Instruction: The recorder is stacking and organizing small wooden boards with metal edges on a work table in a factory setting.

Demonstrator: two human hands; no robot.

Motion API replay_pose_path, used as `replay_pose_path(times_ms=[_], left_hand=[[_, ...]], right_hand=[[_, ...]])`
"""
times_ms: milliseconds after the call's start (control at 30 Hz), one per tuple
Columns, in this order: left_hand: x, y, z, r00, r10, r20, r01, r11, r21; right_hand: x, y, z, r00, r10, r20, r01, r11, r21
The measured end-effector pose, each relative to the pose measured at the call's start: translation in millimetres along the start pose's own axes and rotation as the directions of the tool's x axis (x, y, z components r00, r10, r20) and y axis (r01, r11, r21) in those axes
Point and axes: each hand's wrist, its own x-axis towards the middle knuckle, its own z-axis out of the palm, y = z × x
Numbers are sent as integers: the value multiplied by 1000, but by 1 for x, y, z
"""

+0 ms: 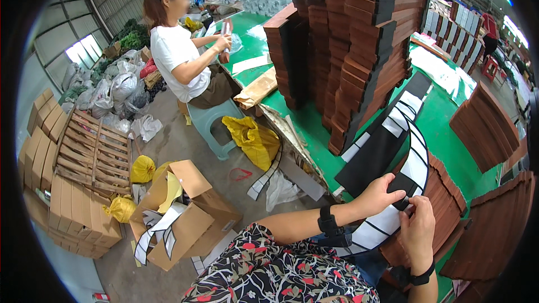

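A long black strip bearing white rectangular patches (416, 164) curves from the green table down past both hands to my lap. My left hand (377, 195) is closed on the strip at a black part between patches, thumb and index finger on it. Close by on the right, my right hand (418, 225) pinches the same strip with thumb and fingertips. The exact grip of the right fingertips is partly hidden. Under the strip lies a stack of brown, wood-look pieces (446, 182). Beyond the hands, a flat black sheet (368, 163) rests on the table.
Tall stacks of brown pieces (359, 62) stand on the green table (443, 126). More brown stacks (487, 126) are at the right. An open carton (193, 227) holds strip scraps on the floor at left. A person (179, 50) sits across on a stool (210, 126).
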Motion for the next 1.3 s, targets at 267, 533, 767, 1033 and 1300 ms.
replay_pose_path(times_ms=[267,533,767,1033,1300], left_hand=[[-16,-2,6,1000,-15,25,11,991,132],[9,20,-6,997,-46,-58,50,996,68],[30,6,-1,1000,-20,-8,21,994,106],[15,16,4,982,-97,160,60,973,221],[12,22,-10,985,-85,149,53,977,207]], right_hand=[[-11,-3,2,996,-85,-31,86,996,33],[15,28,-33,980,71,-187,-40,986,163],[-21,102,-66,790,486,-374,-253,814,522],[-41,117,-57,725,662,-191,-398,628,669],[-46,119,-47,755,595,-275,-465,782,416]])
